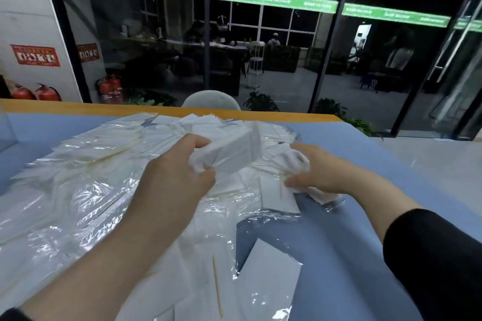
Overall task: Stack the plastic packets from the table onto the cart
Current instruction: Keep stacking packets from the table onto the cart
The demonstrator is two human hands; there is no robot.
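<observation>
Plastic packets (86, 190): clear, white inserts inside, lay heaped across the blue counter (365, 143); single edges were hard to separate in the glare.
Held bundle (232, 151): blurred white stack of packets, raised above the heap.
Left hand (180, 172): fingers curled around the bundle's near end.
Right hand (320, 172): gripped crumpled packets (294, 159) at the heap's right edge; fingertips hidden.
Cart: out of frame.
Sleeve (438, 255): black, cut off at the frame edge.
</observation>
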